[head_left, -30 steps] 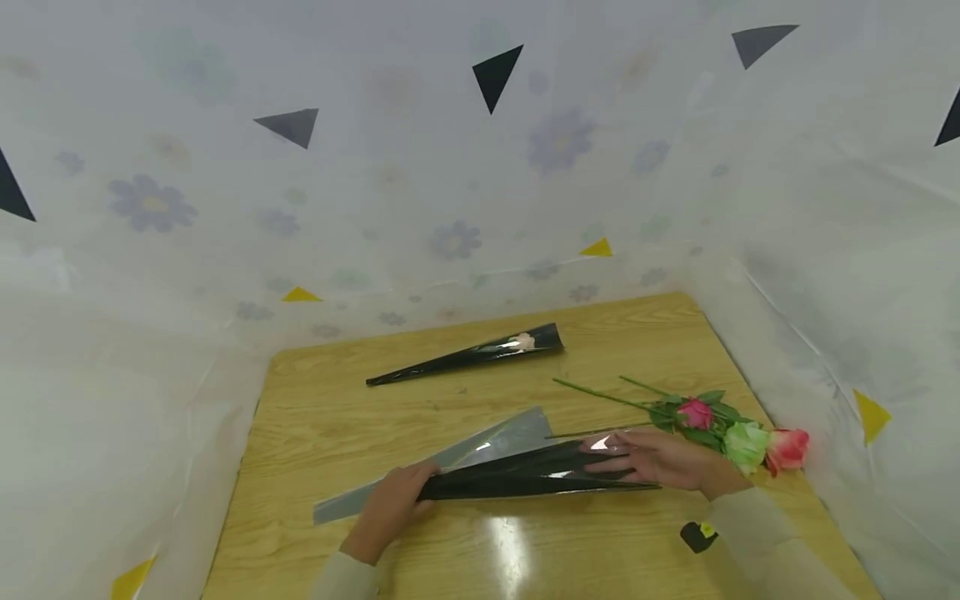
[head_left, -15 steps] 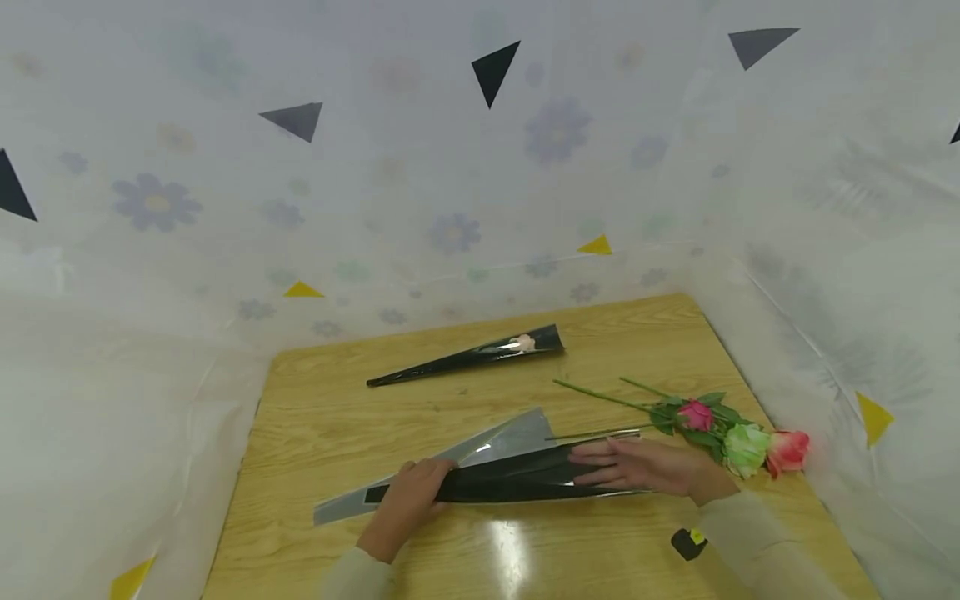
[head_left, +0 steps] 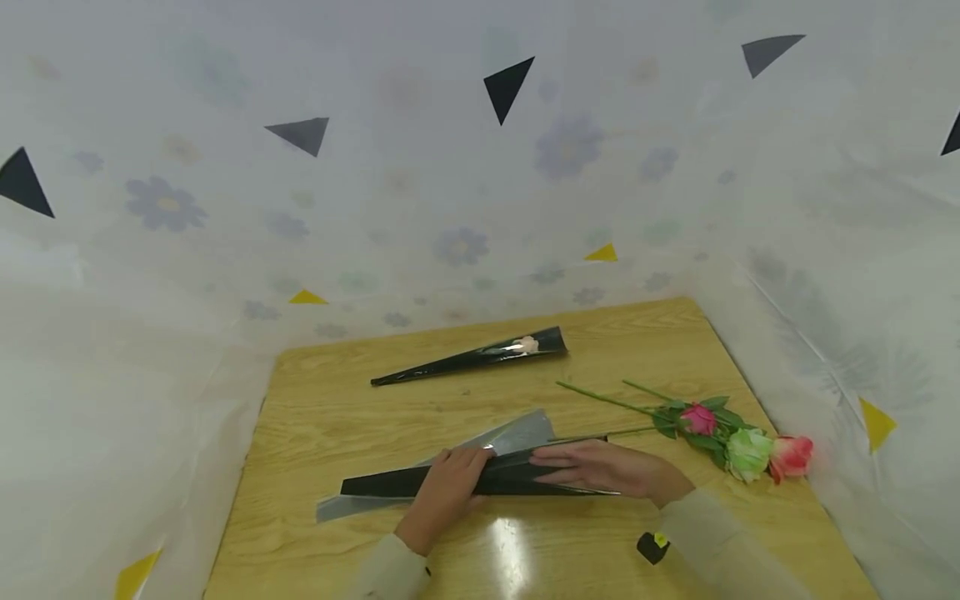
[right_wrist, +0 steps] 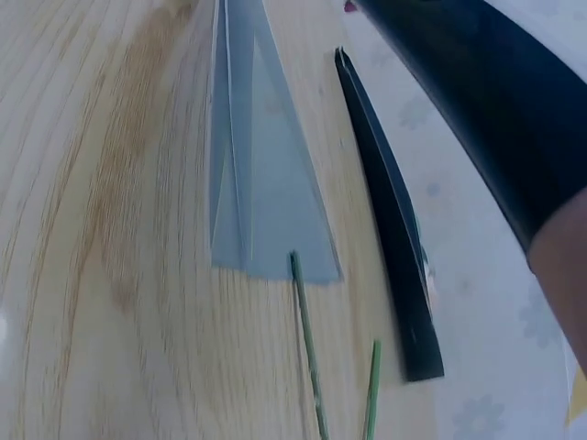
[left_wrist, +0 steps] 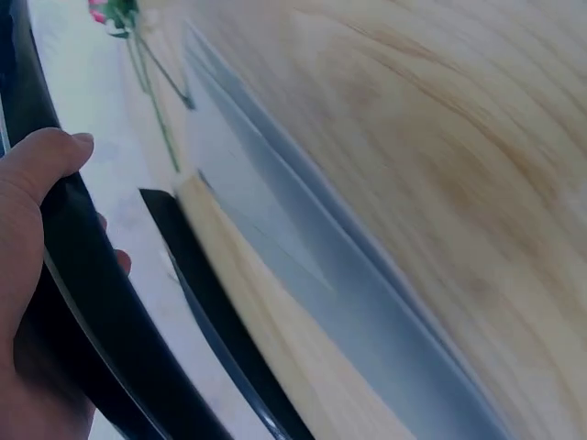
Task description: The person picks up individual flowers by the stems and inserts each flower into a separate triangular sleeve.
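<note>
A long black wrapping sleeve (head_left: 390, 482) lies across both hands in the head view, above a translucent grey sleeve (head_left: 534, 427) on the table. My left hand (head_left: 448, 492) grips the black sleeve near its middle; in the left wrist view its thumb lies over the black sleeve (left_wrist: 101, 266). My right hand (head_left: 611, 471) rests on the wider right part with fingers straight. Only a piece of that hand shows at the right edge of the right wrist view, against the black sleeve (right_wrist: 495, 101). Whether the sleeve holds anything is hidden.
Another black sleeve (head_left: 465, 360) with a pale flower lies at the back. Roses, one pink (head_left: 699, 419), one pale green (head_left: 748, 454) and one red-pink (head_left: 791, 458), lie at the right. A small black object (head_left: 652, 547) with a yellow mark is near my right sleeve.
The black sleeve has shifted left over the grey one, and more of its narrow end shows. My left hand has moved right along it, my right hand left. The small black object appears farther left.
</note>
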A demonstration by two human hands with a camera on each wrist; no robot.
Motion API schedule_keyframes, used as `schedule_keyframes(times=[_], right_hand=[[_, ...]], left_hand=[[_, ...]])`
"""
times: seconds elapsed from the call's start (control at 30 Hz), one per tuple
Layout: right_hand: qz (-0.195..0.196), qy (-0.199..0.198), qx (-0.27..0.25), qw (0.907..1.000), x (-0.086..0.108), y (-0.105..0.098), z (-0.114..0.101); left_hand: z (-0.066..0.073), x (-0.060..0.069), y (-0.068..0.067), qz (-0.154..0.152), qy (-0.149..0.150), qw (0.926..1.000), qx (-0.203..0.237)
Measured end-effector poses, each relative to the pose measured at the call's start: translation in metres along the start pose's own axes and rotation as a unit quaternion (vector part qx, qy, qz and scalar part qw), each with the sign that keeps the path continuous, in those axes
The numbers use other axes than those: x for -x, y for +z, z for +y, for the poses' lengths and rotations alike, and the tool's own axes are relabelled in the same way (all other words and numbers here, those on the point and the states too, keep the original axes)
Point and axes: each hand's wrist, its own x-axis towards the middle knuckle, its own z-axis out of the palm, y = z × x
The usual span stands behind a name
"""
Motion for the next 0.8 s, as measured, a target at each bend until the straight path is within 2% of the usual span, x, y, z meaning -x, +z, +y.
schedule_keyframes(times=[0.2,0.33,0.43,0.6,0.8], right_hand=[[-0.021,-0.016,-0.013,0.9996,-0.022,0.007,-0.002],[-0.016,-0.008,-0.031,0.9994,-0.028,0.010,-0.002],[-0.013,-0.008,-0.062,0.9979,-0.026,0.008,-0.001],[-0.008,-0.006,-0.112,0.9937,-0.014,0.001,0.001],[0.001,-0.003,-0.103,0.9946,0.005,-0.007,0.002]], left_hand=[[0.020,-0.018,-0.006,0.015,0.017,0.9997,-0.001],[0.026,-0.023,-0.008,0.019,0.025,0.9995,0.010],[0.023,-0.020,-0.006,0.013,0.019,0.9996,0.013],[0.009,-0.008,0.000,0.005,0.010,0.9998,0.016],[-0.007,0.008,0.001,0.015,-0.008,0.9997,0.019]])
